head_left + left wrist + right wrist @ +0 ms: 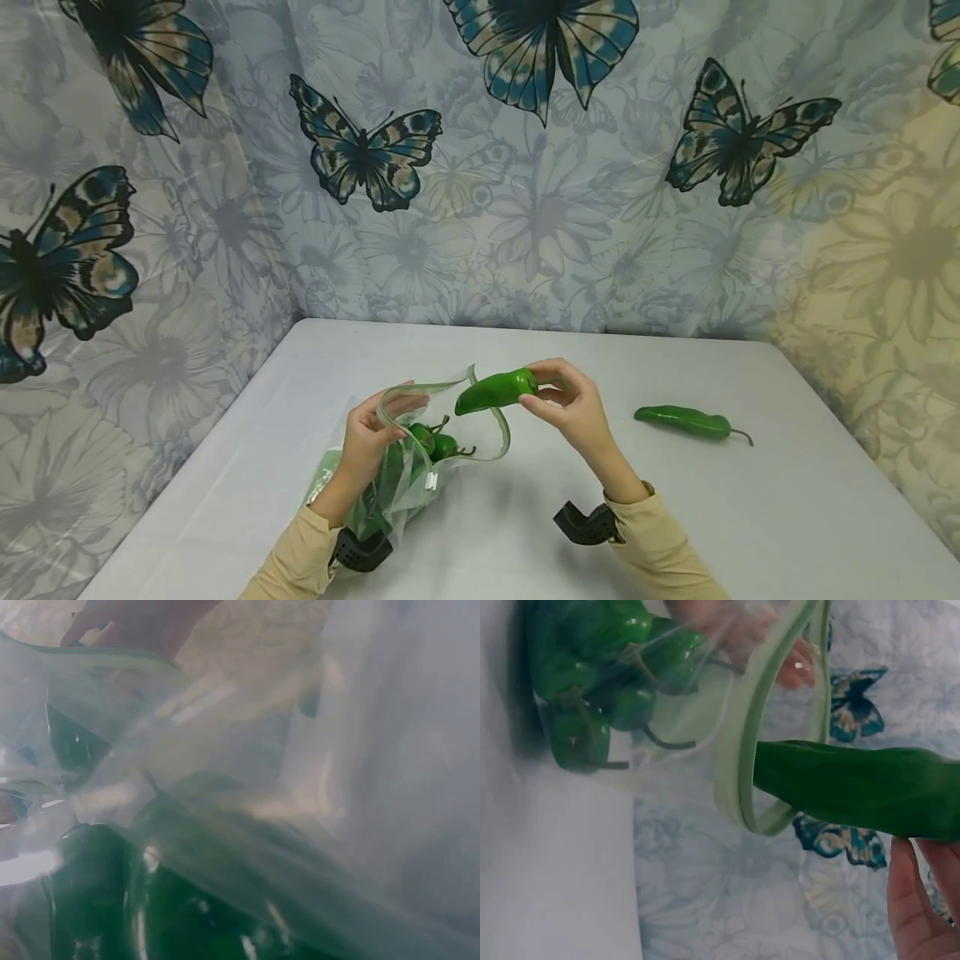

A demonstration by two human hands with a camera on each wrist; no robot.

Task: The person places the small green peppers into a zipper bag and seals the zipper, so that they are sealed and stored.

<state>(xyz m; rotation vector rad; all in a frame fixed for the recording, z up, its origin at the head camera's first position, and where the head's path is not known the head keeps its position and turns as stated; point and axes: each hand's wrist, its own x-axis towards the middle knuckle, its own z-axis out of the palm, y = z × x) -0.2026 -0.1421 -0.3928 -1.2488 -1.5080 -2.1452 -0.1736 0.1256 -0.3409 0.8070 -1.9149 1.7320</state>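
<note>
My right hand (pixel 570 404) pinches a green pepper (pixel 495 392) by its stem end. The pepper's tip reaches into the mouth of a clear zip bag (pixel 504 442) with a pale green rim. In the right wrist view the held pepper (pixel 855 787) crosses that rim (pixel 742 765), fingertips (pixel 904 862) along its side. My left hand (pixel 371 437) grips the bag's edge on the left, keeping the mouth wide. Several green peppers (pixel 442 446) with stems lie inside the bag. Close up in the left wrist view, peppers (pixel 187 892) show blurred through the plastic.
A single long green pepper (pixel 686 421) with a curved stem lies on the white table (pixel 750 517) to the right. Black wrist cameras (pixel 588 523) are worn on both wrists. A butterfly-patterned cloth (pixel 540 208) hangs behind the table.
</note>
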